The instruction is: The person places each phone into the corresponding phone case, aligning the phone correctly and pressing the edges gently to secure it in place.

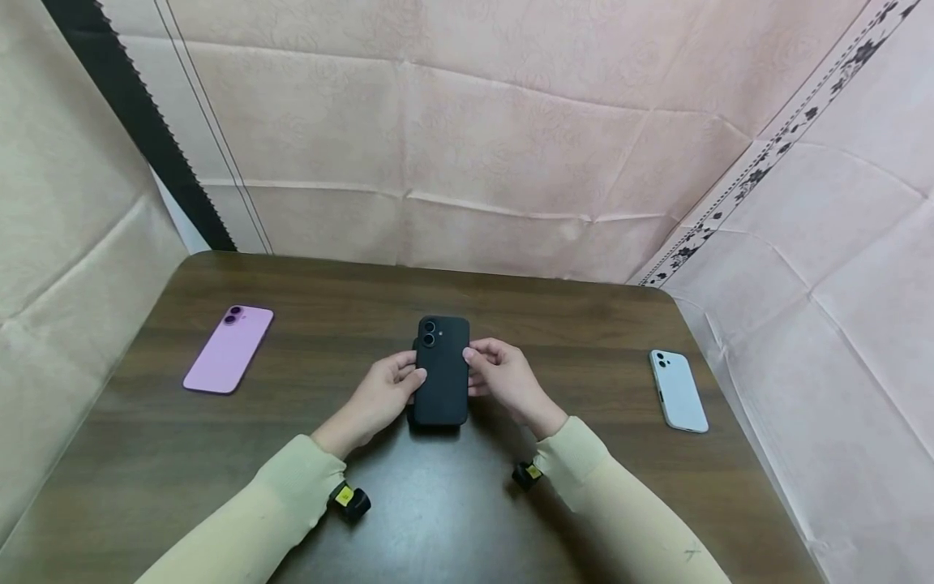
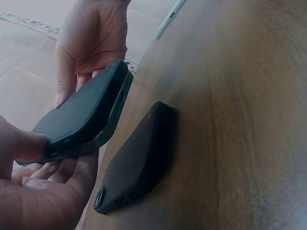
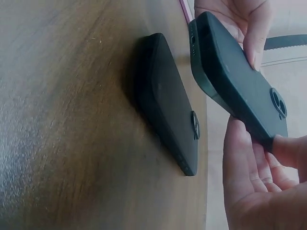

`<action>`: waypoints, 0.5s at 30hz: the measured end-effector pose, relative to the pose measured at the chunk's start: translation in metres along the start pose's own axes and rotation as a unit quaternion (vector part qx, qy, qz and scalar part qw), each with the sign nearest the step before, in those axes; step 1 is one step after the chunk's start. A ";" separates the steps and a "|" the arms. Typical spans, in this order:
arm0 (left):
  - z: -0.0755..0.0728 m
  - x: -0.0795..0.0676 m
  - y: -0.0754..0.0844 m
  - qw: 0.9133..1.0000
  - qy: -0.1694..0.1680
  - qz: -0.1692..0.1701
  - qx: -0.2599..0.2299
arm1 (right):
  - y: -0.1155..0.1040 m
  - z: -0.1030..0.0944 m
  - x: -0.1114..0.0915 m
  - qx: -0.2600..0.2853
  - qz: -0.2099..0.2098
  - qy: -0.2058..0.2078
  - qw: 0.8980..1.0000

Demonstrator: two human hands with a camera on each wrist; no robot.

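Note:
Both hands hold a phone with a black phone case [image 1: 442, 373] over its back, above the middle of the table. My left hand [image 1: 383, 397] grips the left edge, thumb on the case's back and fingers beneath. On the opposite edge, my right hand [image 1: 514, 381] pinches it the same way. At the bottom end a gap shows between the case and the dark phone [image 3: 202, 81], whose edge with port and speaker holes stands out. Below them a second black phone-shaped piece [image 2: 136, 153] with a camera ring lies on the table, mostly hidden in the head view.
A purple phone [image 1: 229, 349] lies back up at the left of the brown wooden table [image 1: 336, 300]. Toward the right edge lies a light blue phone [image 1: 680, 391]. Pale creased cloth [image 1: 496, 138] hangs behind the table and along both sides.

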State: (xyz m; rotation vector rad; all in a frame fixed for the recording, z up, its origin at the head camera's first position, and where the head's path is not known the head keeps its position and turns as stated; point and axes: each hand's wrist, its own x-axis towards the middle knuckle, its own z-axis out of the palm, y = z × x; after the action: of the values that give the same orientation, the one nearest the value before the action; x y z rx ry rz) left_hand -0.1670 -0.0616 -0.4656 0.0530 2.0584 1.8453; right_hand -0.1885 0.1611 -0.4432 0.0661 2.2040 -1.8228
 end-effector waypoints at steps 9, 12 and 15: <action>0.002 -0.002 -0.001 1.000 -0.022 0.006 0.013 | -0.007 -0.003 -0.001 0.012 -0.007 0.029 0.999; 0.001 -0.003 -0.001 0.999 -0.028 0.008 0.017 | -0.008 -0.003 -0.001 0.020 -0.003 0.031 0.999; 0.001 -0.004 -0.001 0.999 -0.037 0.012 0.017 | -0.007 -0.003 0.000 0.023 -0.001 0.030 0.999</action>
State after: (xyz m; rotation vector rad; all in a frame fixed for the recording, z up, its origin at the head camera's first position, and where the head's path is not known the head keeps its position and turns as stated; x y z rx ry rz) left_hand -0.1627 -0.0619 -0.4652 0.1550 2.0464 1.7953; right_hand -0.1903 0.1624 -0.4359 0.1281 2.2022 -1.8971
